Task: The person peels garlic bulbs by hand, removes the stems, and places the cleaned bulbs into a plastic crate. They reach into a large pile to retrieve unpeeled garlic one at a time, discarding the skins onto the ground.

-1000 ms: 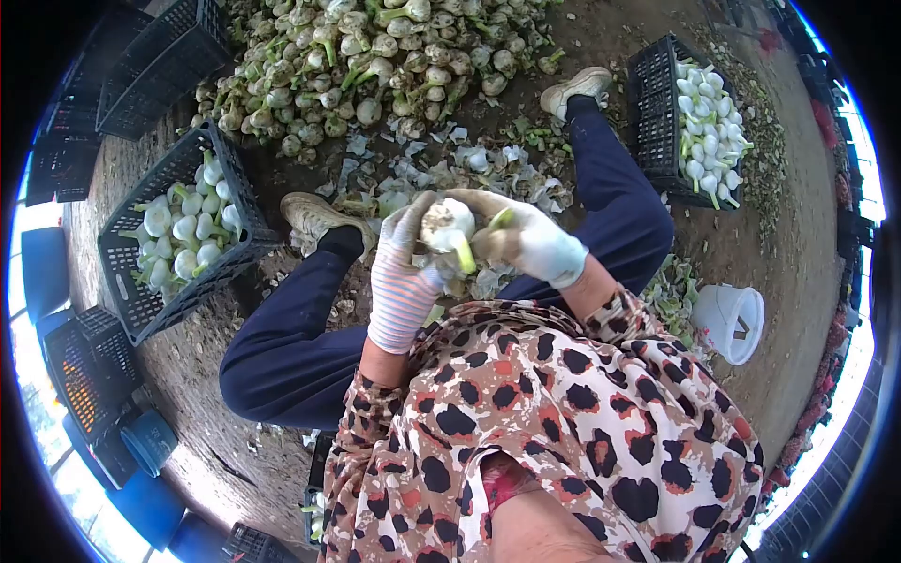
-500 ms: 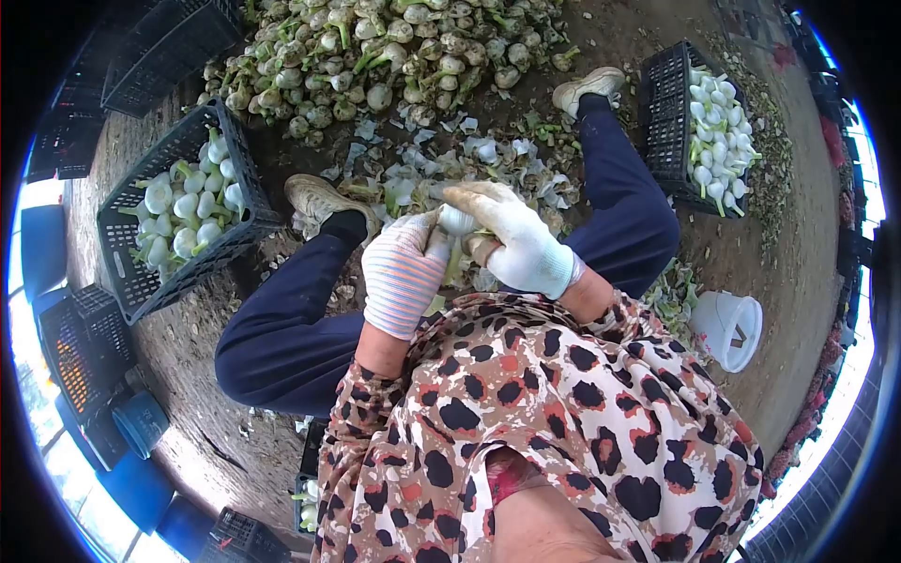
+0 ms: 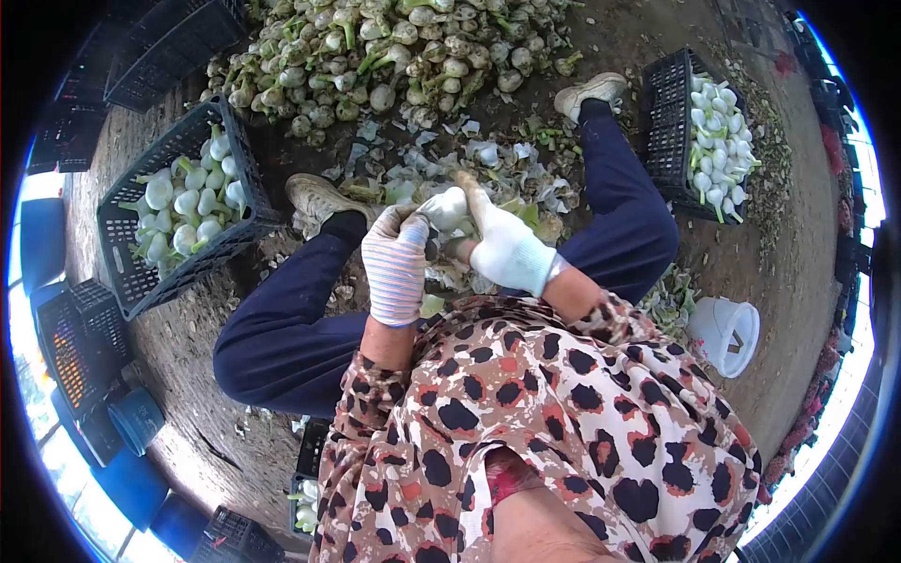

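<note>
A white peeled bulb (image 3: pixel 445 207) is between my two gloved hands, above a litter of peelings (image 3: pixel 404 176). My left hand (image 3: pixel 395 263), in a striped glove, has its fingers pinched at the bulb's left side, on what looks like skin or stem. Against the bulb's right side is my right hand (image 3: pixel 507 242), in a white glove with soiled fingers, its forefinger stretched up along the bulb and the thumb below. The gloves hide part of the bulb's underside.
Unpeeled bulbs (image 3: pixel 394 61) lie heaped ahead. Crates of white bulbs stand at left (image 3: pixel 155 296) and right (image 3: pixel 668 122). A white bucket (image 3: pixel 713 328) is at the right, a blue bucket (image 3: pixel 137 419) lower left. My shoes (image 3: pixel 319 202) flank the peelings.
My hands have moved slightly apart, with the left hand shifted a little left. More of the bulb shows between them, and my right forefinger now points further upward.
</note>
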Available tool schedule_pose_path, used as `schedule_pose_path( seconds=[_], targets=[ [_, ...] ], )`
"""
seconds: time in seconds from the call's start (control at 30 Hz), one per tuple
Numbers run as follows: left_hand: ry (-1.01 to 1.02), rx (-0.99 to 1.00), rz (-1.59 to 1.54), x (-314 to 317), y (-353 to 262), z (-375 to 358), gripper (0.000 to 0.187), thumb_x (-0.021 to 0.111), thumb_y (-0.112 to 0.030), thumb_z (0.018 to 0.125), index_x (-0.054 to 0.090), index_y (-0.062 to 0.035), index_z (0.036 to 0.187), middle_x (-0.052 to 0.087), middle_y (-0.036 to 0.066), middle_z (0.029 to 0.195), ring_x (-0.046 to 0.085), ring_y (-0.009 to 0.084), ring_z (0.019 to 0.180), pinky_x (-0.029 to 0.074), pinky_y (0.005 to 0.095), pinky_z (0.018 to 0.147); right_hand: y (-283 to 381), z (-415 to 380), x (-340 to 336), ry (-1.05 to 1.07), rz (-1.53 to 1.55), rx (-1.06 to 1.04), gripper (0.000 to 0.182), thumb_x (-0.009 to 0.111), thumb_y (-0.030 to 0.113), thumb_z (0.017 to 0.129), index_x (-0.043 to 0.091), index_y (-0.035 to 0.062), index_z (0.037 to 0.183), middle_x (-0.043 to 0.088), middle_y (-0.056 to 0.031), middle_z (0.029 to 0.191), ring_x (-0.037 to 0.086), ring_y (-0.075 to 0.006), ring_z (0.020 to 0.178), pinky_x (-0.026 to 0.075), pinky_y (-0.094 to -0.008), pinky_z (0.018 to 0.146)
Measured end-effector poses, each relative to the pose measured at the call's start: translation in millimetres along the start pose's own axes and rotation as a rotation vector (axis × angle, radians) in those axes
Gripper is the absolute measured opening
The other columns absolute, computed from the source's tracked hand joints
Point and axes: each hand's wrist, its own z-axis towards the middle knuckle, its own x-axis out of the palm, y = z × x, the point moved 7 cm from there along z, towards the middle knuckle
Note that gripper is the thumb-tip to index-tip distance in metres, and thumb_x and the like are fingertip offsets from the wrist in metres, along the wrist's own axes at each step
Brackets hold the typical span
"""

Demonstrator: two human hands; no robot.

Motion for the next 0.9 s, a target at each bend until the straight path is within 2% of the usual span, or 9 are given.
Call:
schedule_pose_path(
  seconds=[0.07,0.13,0.17,0.3,0.37,0.5,0.57,0.8,0.9],
  targets=[
    [-0.03,-0.041,-0.143,-4,8,7,0.014,0.058,-0.011,0.091,0.066,-0.0018,0.097,0.063,0.002,0.076,0.053,0.0092,0.056,0.045,0.0235,0.052,-19,5,2,0.005,0.127,0.019,0.067,0.065,0.011,0.087,0.035,0.0063,0.147,0.062,-0.0115,0.107,0.065,-0.015,0.089,0.055,-0.0304,0.072],
    [-0.157,-0.205,-0.436,-27,40,28,0.015,0.055,-0.015,0.092,0.066,-0.0056,0.097,0.061,0.0,0.074,0.049,0.0089,0.055,0.043,0.0244,0.051,0,-2,23,0.284,1.358,0.339,0.071,0.061,0.003,0.083,0.033,0.0057,0.148,0.062,-0.0108,0.111,0.066,-0.0173,0.092,0.056,-0.032,0.077],
    [-0.209,-0.37,-0.73,-47,66,45,0.017,0.056,-0.018,0.091,0.066,-0.0071,0.099,0.059,-0.001,0.071,0.048,0.0089,0.054,0.043,0.0251,0.051,19,-13,21,0.199,1.457,0.45,0.074,0.06,-0.001,0.081,0.031,0.0059,0.149,0.061,-0.009,0.112,0.065,-0.0167,0.09,0.056,-0.0305,0.075],
    [-0.384,-0.331,-0.69,-72,55,35,0.018,0.057,-0.018,0.091,0.065,-0.0046,0.099,0.063,0.002,0.077,0.056,0.01,0.058,0.047,0.0254,0.053,12,-8,8,0.119,1.331,0.309,0.076,0.056,-0.005,0.083,0.026,0.0073,0.152,0.059,-0.009,0.119,0.064,-0.0176,0.091,0.056,-0.0312,0.078],
    [0.068,-0.134,0.007,-36,24,22,0.021,0.058,-0.018,0.091,0.065,-0.0013,0.101,0.067,0.007,0.082,0.064,0.013,0.067,0.052,0.0278,0.058,7,-5,8,0.099,1.211,0.286,0.076,0.056,-0.006,0.084,0.025,0.0076,0.153,0.058,-0.009,0.121,0.064,-0.0187,0.094,0.056,-0.0313,0.082],
    [0.269,0.061,0.331,15,-10,-7,0.027,0.063,-0.017,0.09,0.068,0.0045,0.106,0.07,0.007,0.081,0.059,0.0081,0.071,0.049,0.0237,0.067,0,-1,0,-0.121,0.73,0.127,0.079,0.055,-0.006,0.086,0.015,-0.001,0.155,0.059,-0.0112,0.12,0.059,-0.024,0.111,0.046,-0.0281,0.098],
    [0.274,0.164,0.413,15,-4,-3,0.026,0.065,-0.022,0.09,0.069,0.0019,0.1,0.069,0.009,0.078,0.063,0.0145,0.068,0.049,0.0291,0.065,29,-3,-5,-0.084,0.003,-0.213,0.078,0.052,-0.007,0.088,0.012,-0.0035,0.155,0.056,-0.013,0.125,0.056,-0.0209,0.115,0.043,-0.0278,0.1],
    [0.125,0.333,0.833,9,-2,-2,0.023,0.063,-0.024,0.089,0.069,-0.002,0.087,0.064,0.015,0.07,0.063,0.0284,0.064,0.049,0.0378,0.063,-2,-5,11,-0.168,0.718,0.123,0.064,0.052,-0.006,0.088,0.03,-0.0037,0.148,0.063,-0.0106,0.11,0.066,-0.0261,0.092,0.054,-0.0296,0.083],
    [-0.027,0.066,0.206,-24,10,17,0.016,0.057,-0.009,0.087,0.072,-0.0044,0.085,0.063,0.004,0.066,0.06,0.0158,0.059,0.049,0.0293,0.057,10,-10,9,0.171,1.065,0.572,0.049,0.055,-0.001,0.089,0.045,-0.0002,0.137,0.064,-0.0096,0.104,0.066,-0.0197,0.081,0.057,-0.031,0.062]
  ],
)
